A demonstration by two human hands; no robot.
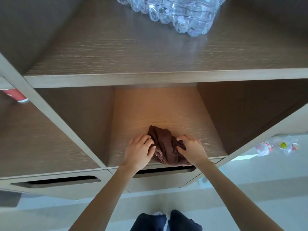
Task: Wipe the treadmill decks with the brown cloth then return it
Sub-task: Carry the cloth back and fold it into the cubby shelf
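Note:
The brown cloth (165, 145) lies crumpled near the front edge of the middle cubby floor (160, 114) in a wooden shelf unit. My left hand (139, 150) grips the cloth's left side with curled fingers. My right hand (191, 148) pinches its right side between thumb and fingers. Both forearms reach in from below. No treadmill is in view.
A pack of clear water bottles (175, 12) stands on the shelf above. A red cup (15, 95) shows at the far left. Crumpled plastic litter (278, 146) lies on the floor at the right. Drawer fronts with slot handles (56, 180) sit below the cubby.

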